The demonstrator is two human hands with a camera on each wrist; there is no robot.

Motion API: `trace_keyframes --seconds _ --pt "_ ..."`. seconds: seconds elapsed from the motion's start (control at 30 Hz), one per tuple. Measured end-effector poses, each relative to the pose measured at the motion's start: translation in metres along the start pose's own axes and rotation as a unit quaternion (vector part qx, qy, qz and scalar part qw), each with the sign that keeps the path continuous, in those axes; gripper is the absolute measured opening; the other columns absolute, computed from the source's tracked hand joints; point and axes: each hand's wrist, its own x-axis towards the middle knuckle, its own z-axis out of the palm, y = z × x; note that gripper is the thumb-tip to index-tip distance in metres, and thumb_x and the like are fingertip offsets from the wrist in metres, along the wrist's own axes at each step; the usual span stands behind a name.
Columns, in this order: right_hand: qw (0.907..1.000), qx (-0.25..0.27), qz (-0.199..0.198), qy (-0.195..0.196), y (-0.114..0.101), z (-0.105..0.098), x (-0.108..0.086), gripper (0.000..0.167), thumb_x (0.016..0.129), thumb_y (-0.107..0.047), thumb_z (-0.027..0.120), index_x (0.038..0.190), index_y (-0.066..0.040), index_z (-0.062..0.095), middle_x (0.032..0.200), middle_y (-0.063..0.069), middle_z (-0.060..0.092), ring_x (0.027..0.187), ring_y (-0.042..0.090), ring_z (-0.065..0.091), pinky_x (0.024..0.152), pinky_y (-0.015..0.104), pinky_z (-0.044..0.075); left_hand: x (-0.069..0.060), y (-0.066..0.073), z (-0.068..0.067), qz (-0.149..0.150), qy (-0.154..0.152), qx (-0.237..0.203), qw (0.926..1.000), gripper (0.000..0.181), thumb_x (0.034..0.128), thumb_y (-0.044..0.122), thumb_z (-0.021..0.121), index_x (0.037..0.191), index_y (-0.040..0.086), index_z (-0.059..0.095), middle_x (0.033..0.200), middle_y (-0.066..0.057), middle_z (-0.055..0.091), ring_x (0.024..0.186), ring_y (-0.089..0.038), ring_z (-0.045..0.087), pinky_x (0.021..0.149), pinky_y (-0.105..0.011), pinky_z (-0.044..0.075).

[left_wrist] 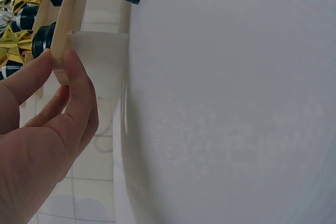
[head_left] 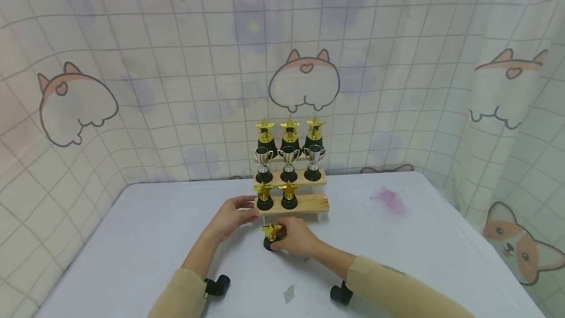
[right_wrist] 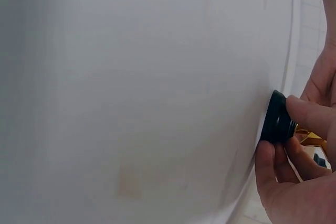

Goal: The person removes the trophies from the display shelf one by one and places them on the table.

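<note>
My right hand [head_left: 297, 237] grips a small gold star trophy [head_left: 269, 233] by its side, in front of a tiered wooden stand [head_left: 314, 203]. In the right wrist view the fingers and thumb hold the trophy's black base [right_wrist: 276, 119], close to the white cloth. My left hand [head_left: 234, 216] pinches the left end of the stand's lowest plank [left_wrist: 63, 35] between thumb and fingers. Two gold star trophies [head_left: 289, 195] stand on the left and middle of that plank. Three silver cups [head_left: 289, 163] occupy the middle tier, and three larger gold star trophies [head_left: 290, 136] the top one.
A white cloth-covered table [head_left: 397, 249] lies under everything, with a pink stain [head_left: 390, 200] to the right of the stand. Behind hangs a checked curtain [head_left: 185, 87] with corgi prints. Black camera mounts [head_left: 217, 286] sit at both wrists.
</note>
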Motion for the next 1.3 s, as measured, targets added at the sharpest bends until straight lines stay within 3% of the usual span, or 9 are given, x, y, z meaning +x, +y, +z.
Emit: trace_keyframes --seconds 0.5,0.63,0.87,1.07,1.3 --pt "0.9999 -0.002 -0.007 0.009 -0.009 0.010 0.009 0.040 0.080 -0.010 0.089 0.113 0.000 0.068 0.098 0.001 0.068 0.086 0.013 0.063 0.076 0.027 0.057 -0.002 -0.003 -0.003 0.006 0.007 0.006 0.9999 0.050 0.0969 0.001 0.069 0.144 -0.004 0.053 0.128 -0.022 0.057 0.105 -0.026 0.068 0.093 -0.036 0.060" --pt "0.9997 -0.007 -0.020 0.010 -0.007 0.006 0.005 0.043 0.081 -0.012 0.089 0.117 -0.002 0.068 0.098 0.001 0.067 0.087 0.014 0.061 0.076 0.026 0.056 -0.002 -0.004 -0.003 0.008 0.009 0.003 0.9999 0.049 0.0969 0.001 0.069 0.143 -0.005 0.053 0.128 -0.022 0.057 0.105 -0.026 0.068 0.092 -0.037 0.060" --pt "0.9984 -0.001 -0.054 0.016 0.001 -0.012 -0.012 0.032 0.083 -0.006 0.085 0.109 -0.001 0.068 0.100 0.007 0.068 0.091 0.021 0.064 0.077 0.027 0.057 -0.002 -0.004 -0.001 -0.001 0.006 0.007 1.0000 0.050 0.0963 0.003 0.071 0.143 -0.003 0.054 0.130 -0.022 0.057 0.107 -0.027 0.067 0.093 -0.037 0.059" --pt "0.9968 0.047 -0.048 0.044 -0.001 -0.034 -0.023 0.028 0.088 -0.004 0.081 0.111 0.000 0.067 0.104 0.011 0.067 0.090 0.018 0.063 0.075 0.027 0.057 0.000 -0.003 -0.001 -0.006 0.008 0.009 0.9999 0.051 0.0962 0.002 0.070 0.144 -0.003 0.053 0.131 -0.023 0.055 0.108 -0.028 0.067 0.093 -0.037 0.060" --pt "0.9904 0.073 -0.030 0.113 0.009 -0.050 -0.023 0.020 0.089 -0.008 0.080 0.106 -0.005 0.070 0.097 -0.002 0.069 0.088 0.014 0.065 0.079 0.028 0.058 0.000 -0.001 -0.001 -0.009 0.005 0.007 0.9999 0.051 0.0968 0.001 0.069 0.144 -0.003 0.053 0.131 -0.022 0.054 0.109 -0.029 0.067 0.094 -0.037 0.059"
